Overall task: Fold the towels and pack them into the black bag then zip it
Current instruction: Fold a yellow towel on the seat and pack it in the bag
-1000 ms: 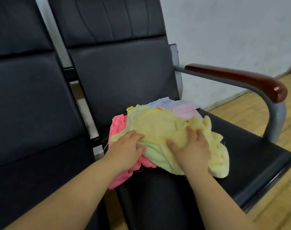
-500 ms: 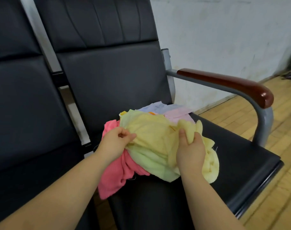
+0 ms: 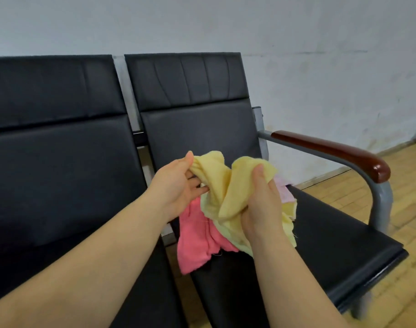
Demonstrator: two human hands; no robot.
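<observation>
— Gripping what?
— Both hands hold a yellow towel [image 3: 228,185] bunched between them: left hand [image 3: 178,185] pinching one end, right hand [image 3: 261,204] clutching the other.
— Below them?
— A pink towel [image 3: 197,237] hangs off the black seat [image 3: 332,233].

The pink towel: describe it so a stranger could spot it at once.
Find the black chair with the wooden armrest. On its seat's front left edge, beneath the yellow towel that both hands hold up, hangs the pink towel. It is the brightest cloth there, salmon pink, far deeper than the pale pink cloth behind.
</observation>
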